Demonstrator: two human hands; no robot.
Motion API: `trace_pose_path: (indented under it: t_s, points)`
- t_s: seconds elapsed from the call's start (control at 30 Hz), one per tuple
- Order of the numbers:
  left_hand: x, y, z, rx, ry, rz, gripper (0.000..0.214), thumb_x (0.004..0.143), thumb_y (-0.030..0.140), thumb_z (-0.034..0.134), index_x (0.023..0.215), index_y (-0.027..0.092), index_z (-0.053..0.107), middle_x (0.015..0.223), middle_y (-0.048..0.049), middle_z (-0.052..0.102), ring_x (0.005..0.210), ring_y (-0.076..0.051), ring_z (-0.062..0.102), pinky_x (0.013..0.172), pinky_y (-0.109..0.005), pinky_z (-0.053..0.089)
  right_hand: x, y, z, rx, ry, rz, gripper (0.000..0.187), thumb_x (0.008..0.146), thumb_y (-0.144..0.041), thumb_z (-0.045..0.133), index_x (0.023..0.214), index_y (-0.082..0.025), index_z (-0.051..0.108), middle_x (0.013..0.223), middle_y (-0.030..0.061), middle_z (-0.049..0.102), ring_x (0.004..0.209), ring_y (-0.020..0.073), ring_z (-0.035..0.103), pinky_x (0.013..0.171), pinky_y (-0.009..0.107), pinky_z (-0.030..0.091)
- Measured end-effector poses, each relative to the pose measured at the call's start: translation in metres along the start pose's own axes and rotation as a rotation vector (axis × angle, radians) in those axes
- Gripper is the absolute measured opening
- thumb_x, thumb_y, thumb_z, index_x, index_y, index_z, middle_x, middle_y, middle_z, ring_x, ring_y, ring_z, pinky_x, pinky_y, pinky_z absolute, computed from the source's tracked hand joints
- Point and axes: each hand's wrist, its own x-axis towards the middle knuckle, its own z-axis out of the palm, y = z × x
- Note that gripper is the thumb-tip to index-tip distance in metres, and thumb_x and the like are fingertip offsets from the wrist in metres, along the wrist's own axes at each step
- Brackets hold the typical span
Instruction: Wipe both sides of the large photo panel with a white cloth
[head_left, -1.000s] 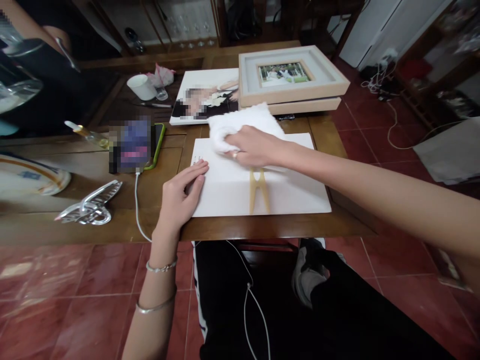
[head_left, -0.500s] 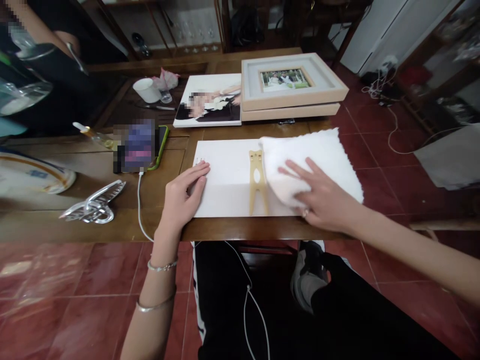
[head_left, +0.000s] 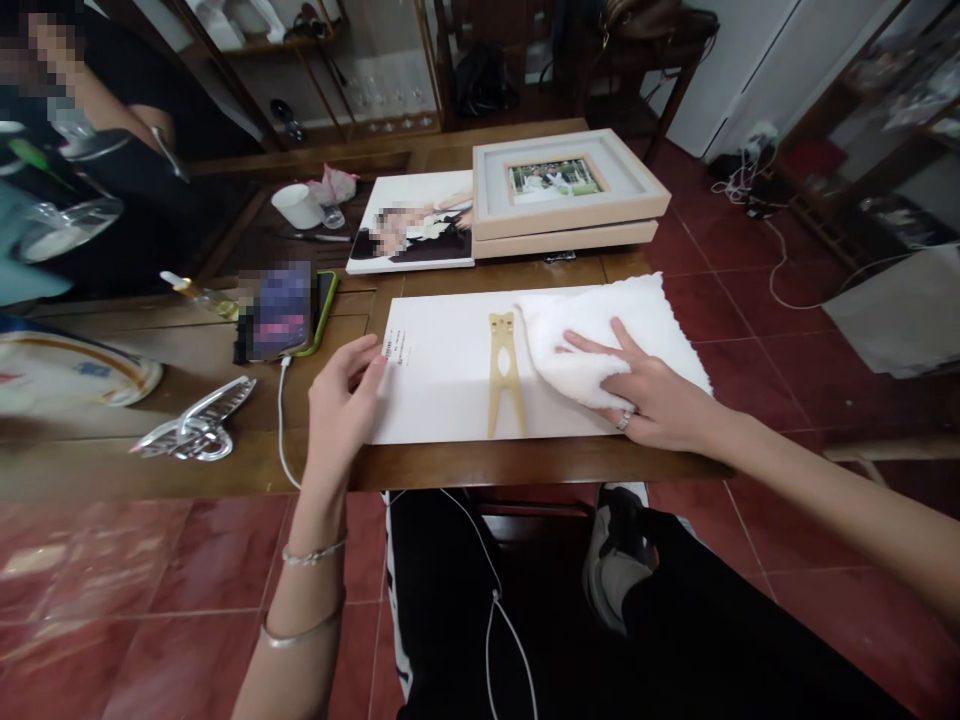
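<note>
A white rectangular board (head_left: 442,390) lies flat near the table's front edge, with small dark print at its left side. My left hand (head_left: 341,400) rests at the board's left edge, its thumb and bent fingers apart and touching that edge. On the right part of the board is a fluffy white cloth (head_left: 622,310). My right hand (head_left: 652,400) presses on this cloth, two fingers spread on top and the others tucked under a fold. Between the hands lies a flat yellowish cat-shaped piece (head_left: 504,395) with two legs and a pale oval in its middle.
Behind the board are a photo panel (head_left: 375,265) and stacked frames (head_left: 570,222). To the left are a phone (head_left: 281,320) on a white cable, a clear hair claw (head_left: 195,425), a dropper bottle (head_left: 206,298) and a white cup (head_left: 298,206). Another person's arm (head_left: 112,95) shows at top left.
My left hand has slid left from the board's top to its edge, uncovering the print. My right hand still presses the cloth, with little shift. The view has tilted slightly.
</note>
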Motion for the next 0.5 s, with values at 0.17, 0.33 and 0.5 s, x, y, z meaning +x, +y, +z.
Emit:
trace_pose_path:
  t_s: [0.17, 0.33, 0.5]
  points:
    - [0.016, 0.011, -0.01, -0.381, -0.074, -0.256, 0.03, 0.075, 0.023, 0.079, 0.104, 0.018, 0.076, 0.103, -0.0068, 0.079, 0.106, -0.022, 0.072, 0.103, -0.034, 0.052, 0.0, -0.002, 0.01, 0.072, 0.051, -0.012, 0.018, 0.085, -0.017, 0.057, 0.069, -0.022, 0.062, 0.149, 0.0114, 0.061, 0.148, 0.0377, 0.046, 0.125, 0.075, 0.016]
    - [0.015, 0.032, -0.014, -0.455, -0.112, -0.375, 0.021, 0.071, 0.016, 0.078, 0.092, 0.014, 0.077, 0.1, -0.0087, 0.077, 0.094, -0.018, 0.071, 0.088, -0.026, 0.055, -0.001, 0.0, 0.013, 0.066, 0.077, -0.046, 0.023, 0.089, -0.019, 0.055, 0.066, -0.02, 0.059, 0.154, 0.0201, 0.052, 0.148, 0.0409, 0.044, 0.123, 0.078, 0.016]
    - [0.0, 0.045, -0.028, -0.551, -0.196, -0.437, 0.046, 0.072, 0.024, 0.084, 0.117, 0.021, 0.074, 0.118, -0.0091, 0.075, 0.109, -0.025, 0.07, 0.092, -0.033, 0.055, -0.003, 0.004, 0.01, 0.025, 0.077, -0.092, 0.025, 0.09, -0.016, 0.055, 0.066, -0.02, 0.057, 0.156, 0.0219, 0.048, 0.148, 0.0394, 0.042, 0.124, 0.075, 0.017]
